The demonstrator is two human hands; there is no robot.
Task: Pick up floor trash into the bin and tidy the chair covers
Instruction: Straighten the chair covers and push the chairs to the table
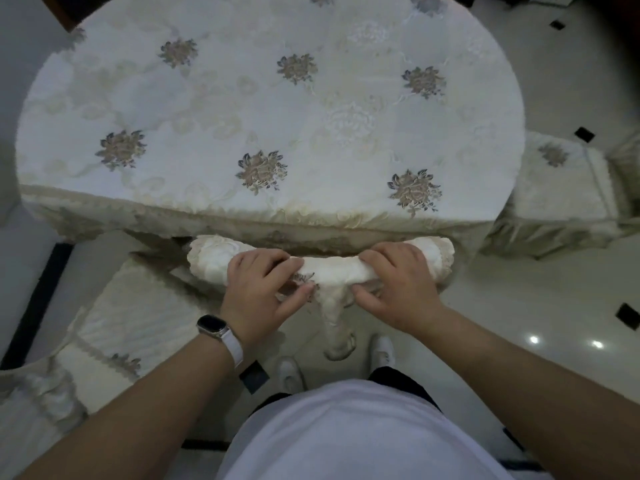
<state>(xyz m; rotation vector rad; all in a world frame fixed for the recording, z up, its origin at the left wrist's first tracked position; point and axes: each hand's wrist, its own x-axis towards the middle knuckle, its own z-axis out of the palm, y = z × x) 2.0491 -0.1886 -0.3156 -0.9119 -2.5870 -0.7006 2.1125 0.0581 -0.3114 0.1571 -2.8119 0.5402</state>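
Observation:
A cream lace chair cover (332, 270) wraps the top rail of a chair back just below the table's near edge. My left hand (263, 289) grips the cover left of its middle, fingers over the top and thumb underneath. My right hand (398, 285) grips it right of the middle in the same way. A strip of the cover (337, 320) hangs down between my hands toward the floor. No trash or bin is in view.
A round table (270, 109) with a floral cream cloth fills the upper view. Covered chairs stand at the left (138, 306) and right (561, 188). The glossy white floor (519, 306) has small black tiles. My feet in white shoes (291, 372) stand behind the chair.

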